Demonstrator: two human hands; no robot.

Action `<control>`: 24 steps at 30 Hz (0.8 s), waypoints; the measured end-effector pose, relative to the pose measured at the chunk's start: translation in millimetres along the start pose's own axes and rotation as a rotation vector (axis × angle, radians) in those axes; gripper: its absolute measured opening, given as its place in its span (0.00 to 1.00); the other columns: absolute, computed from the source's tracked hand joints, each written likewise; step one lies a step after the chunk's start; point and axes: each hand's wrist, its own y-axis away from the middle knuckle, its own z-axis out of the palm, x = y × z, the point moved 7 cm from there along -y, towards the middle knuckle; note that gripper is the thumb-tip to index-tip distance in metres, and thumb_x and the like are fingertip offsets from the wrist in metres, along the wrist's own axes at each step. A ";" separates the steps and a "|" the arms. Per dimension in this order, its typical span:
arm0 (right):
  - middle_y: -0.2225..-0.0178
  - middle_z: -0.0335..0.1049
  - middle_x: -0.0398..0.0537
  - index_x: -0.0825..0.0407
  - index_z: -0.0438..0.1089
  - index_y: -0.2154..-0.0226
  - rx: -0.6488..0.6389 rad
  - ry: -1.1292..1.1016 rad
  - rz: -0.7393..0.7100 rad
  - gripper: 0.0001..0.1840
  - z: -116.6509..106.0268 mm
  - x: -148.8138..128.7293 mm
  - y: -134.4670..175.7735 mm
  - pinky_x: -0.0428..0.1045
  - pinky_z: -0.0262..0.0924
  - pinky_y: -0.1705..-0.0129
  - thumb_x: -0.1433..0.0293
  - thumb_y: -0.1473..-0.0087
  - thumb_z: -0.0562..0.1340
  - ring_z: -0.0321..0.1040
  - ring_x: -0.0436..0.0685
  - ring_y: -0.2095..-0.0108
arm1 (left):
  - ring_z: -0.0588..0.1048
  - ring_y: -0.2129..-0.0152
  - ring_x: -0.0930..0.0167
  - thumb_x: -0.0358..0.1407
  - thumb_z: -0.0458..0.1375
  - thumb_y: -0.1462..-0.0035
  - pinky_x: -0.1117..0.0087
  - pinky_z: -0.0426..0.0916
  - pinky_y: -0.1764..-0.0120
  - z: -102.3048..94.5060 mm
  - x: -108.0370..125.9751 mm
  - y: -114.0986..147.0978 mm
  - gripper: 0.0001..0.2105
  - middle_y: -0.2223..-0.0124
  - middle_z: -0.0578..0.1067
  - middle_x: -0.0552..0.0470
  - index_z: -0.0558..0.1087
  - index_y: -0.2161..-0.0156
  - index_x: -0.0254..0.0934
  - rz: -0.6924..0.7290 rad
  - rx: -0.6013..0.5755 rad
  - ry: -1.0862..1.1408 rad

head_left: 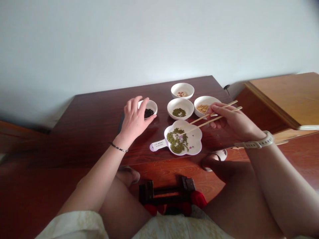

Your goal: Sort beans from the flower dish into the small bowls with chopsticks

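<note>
My right hand (228,119) grips a pair of chopsticks (208,123), their tips down in a white flower-shaped dish (196,141) with a handle. Green beans (178,146) lie mostly in the left half of that dish. My left hand (136,118) is over the near left side of a white bowl (155,108) of black beans (149,113), thumb and fingers apart; whether it touches the rim I cannot tell. Just behind the dish, a white bowl (190,111) contains more green beans (178,112).
Behind stands a bowl (175,89) with red-and-white pieces. A bowl of yellowish beans (202,108) is at the right, partly behind my right hand. All rest on a dark wooden table (99,109) against a wall. A lighter wooden cabinet (286,96) stands at right.
</note>
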 end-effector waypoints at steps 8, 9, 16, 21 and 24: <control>0.65 0.83 0.50 0.48 0.87 0.66 0.053 0.047 -0.025 0.20 1.1 11.5 -3.9 0.41 0.73 0.73 0.53 0.27 0.80 0.77 0.50 0.72 | 0.77 0.26 0.38 0.48 0.79 0.27 0.34 0.73 0.23 15.7 -26.2 15.1 0.44 0.23 0.77 0.27 0.66 0.15 0.41 -0.082 -0.035 0.143; 0.65 0.83 0.50 0.48 0.87 0.66 0.053 0.045 -0.023 0.19 2.2 12.9 -4.6 0.41 0.73 0.73 0.54 0.26 0.80 0.76 0.50 0.72 | 0.77 0.26 0.38 0.47 0.79 0.28 0.33 0.73 0.22 16.0 -26.3 15.0 0.45 0.23 0.77 0.28 0.66 0.16 0.41 -0.083 -0.034 0.144; 0.67 0.83 0.51 0.49 0.87 0.66 0.090 0.017 -0.037 0.17 7.7 13.5 -5.9 0.40 0.72 0.74 0.57 0.28 0.80 0.77 0.50 0.74 | 0.75 0.23 0.38 0.49 0.81 0.29 0.32 0.74 0.22 18.1 -20.4 14.9 0.45 0.23 0.76 0.29 0.67 0.17 0.43 -0.088 -0.059 0.211; 0.67 0.83 0.48 0.49 0.86 0.66 0.056 0.008 -0.028 0.20 13.9 9.3 -3.6 0.39 0.71 0.75 0.53 0.32 0.84 0.76 0.48 0.75 | 0.70 0.18 0.37 0.48 0.80 0.28 0.32 0.68 0.16 29.2 -21.9 15.8 0.44 0.18 0.72 0.29 0.67 0.17 0.43 -0.158 -0.115 0.296; 0.66 0.83 0.46 0.49 0.86 0.64 0.020 0.005 0.003 0.20 17.3 13.2 -3.5 0.39 0.73 0.73 0.52 0.33 0.84 0.78 0.48 0.74 | 0.69 0.16 0.41 0.44 0.79 0.28 0.36 0.66 0.14 33.9 -21.8 16.8 0.43 0.16 0.70 0.31 0.67 0.17 0.43 -0.171 -0.133 0.320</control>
